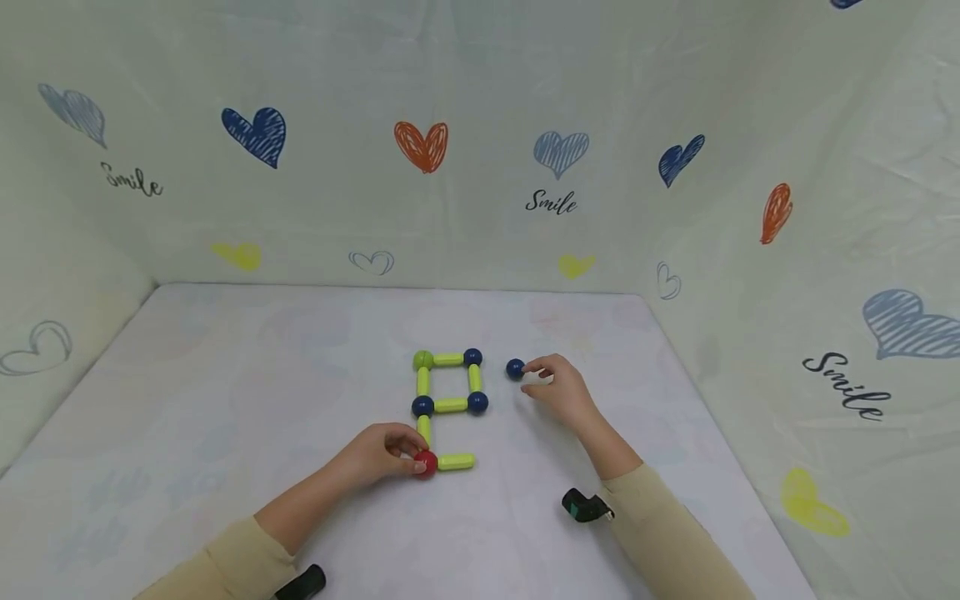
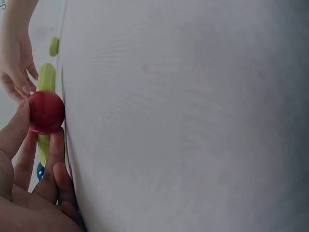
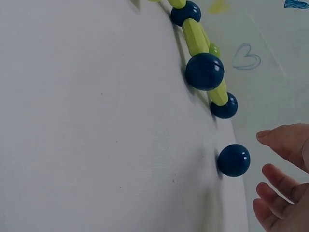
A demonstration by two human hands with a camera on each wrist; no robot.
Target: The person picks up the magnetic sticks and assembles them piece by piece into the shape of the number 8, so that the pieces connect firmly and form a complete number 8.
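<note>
In the head view, my left hand (image 1: 386,454) holds a red ball (image 1: 427,465) between thumb and fingers. The ball is at the near end of a figure of yellow-green magnetic rods and balls. One rod (image 1: 456,462) points right from it, its far end without a ball; another (image 1: 424,430) runs away to a blue ball (image 1: 423,406). Beyond stands a square with a green ball (image 1: 423,360) and blue balls at its corners. My right hand (image 1: 558,387) is beside a loose blue ball (image 3: 234,160), fingers parted and not closed round it.
A white cloth covers the table (image 1: 225,375). Pale curtain walls (image 1: 480,225) with printed hearts stand behind and at the sides. A black device (image 1: 585,506) is at the right cuff, another (image 1: 302,582) by the left sleeve.
</note>
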